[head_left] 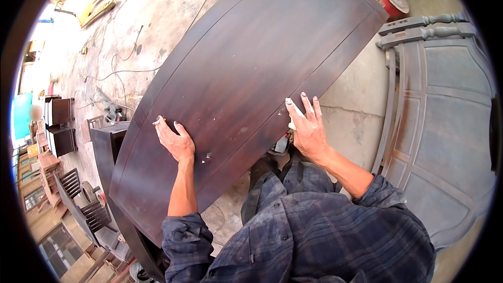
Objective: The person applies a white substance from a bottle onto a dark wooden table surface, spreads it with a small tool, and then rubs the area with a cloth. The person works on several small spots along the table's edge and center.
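Note:
A long dark brown wooden panel [236, 68] with a thin groove along its edges stretches away in front of me. My left hand [177, 140] rests on its left part, thumb and fingers apart, with whitish stuff on a fingertip by the groove. At the panel's right edge is my right hand [309, 128], several fingers spread and dusted white. A small pale piece [292, 124] sticks out beneath its index finger, apparently held by the thumb, which is hidden; its kind is unclear. White crumbs [207, 155] lie on the panel between my hands.
Greyish panelled boards with turned posts [445, 99] stand close on the right. A red bucket [392, 0] sits beyond the panel's far right corner. Cables [123, 73] cross the concrete floor on the left, near dark cabinets [60, 126] and a slatted chair [84, 204].

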### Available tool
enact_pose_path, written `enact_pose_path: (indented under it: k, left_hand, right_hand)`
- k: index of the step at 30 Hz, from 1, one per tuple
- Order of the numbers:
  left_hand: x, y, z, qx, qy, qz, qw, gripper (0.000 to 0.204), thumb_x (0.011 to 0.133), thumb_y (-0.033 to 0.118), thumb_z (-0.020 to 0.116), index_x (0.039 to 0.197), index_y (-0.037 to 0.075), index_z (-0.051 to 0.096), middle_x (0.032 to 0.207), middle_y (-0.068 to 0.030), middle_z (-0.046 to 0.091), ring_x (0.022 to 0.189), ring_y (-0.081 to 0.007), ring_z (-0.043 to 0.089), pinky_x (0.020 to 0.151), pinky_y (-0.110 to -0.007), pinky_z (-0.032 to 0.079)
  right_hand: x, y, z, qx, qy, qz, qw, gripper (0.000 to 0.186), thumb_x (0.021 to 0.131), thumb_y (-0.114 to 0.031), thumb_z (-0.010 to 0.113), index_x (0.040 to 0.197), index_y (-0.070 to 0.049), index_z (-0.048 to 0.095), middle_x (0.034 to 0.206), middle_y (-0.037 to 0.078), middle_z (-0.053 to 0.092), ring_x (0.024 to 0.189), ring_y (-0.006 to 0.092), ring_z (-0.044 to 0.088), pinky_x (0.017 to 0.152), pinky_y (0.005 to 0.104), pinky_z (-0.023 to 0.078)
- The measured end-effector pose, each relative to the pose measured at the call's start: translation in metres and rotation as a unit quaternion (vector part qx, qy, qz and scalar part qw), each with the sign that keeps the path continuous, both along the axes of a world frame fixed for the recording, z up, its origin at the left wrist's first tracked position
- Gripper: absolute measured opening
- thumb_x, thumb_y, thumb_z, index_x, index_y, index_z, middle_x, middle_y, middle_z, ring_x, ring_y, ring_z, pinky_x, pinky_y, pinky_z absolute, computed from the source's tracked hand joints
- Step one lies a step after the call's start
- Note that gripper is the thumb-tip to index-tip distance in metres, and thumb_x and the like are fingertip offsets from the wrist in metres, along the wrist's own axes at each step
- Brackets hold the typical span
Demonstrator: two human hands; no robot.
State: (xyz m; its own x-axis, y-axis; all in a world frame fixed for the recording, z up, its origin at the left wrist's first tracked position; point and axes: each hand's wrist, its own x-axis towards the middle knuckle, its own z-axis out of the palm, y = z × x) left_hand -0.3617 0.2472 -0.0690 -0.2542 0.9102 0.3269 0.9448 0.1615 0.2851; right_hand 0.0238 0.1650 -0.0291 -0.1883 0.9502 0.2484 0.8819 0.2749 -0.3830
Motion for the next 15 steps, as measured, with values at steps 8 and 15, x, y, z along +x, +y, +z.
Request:
enact_pose_path:
  k: [8, 15]
  left_hand:
    - [-0.001, 0.0, -0.003, -0.005, -0.001, -0.015, 1.0, 0.057, 0.102, 0.023, 0.054, 0.153, 0.003, 0.04, 0.154, -0.0157, 0.047, 0.147, -0.0344, 0.036, 0.12, -0.049, 0.026]
    - [-0.006, 0.001, -0.005, -0.001, 0.01, -0.027, 1.0, 0.056, 0.103, 0.025, 0.052, 0.153, 0.003, 0.04, 0.152, -0.0149, 0.049, 0.147, -0.0324, 0.037, 0.121, -0.048, 0.025]
  right_hand:
    - [-0.014, -0.006, 0.004, 0.023, -0.038, -0.028, 0.999, 0.056, 0.084, -0.005, 0.062, 0.139, 0.002, 0.055, 0.128, 0.014, 0.068, 0.141, 0.0423, 0.044, 0.121, 0.0634, 0.023]
    - [-0.024, -0.011, 0.004, 0.021, -0.048, -0.055, 0.997, 0.061, 0.084, -0.004, 0.062, 0.144, 0.002, 0.051, 0.127, 0.015, 0.068, 0.141, 0.0418, 0.044, 0.122, 0.063, 0.021]
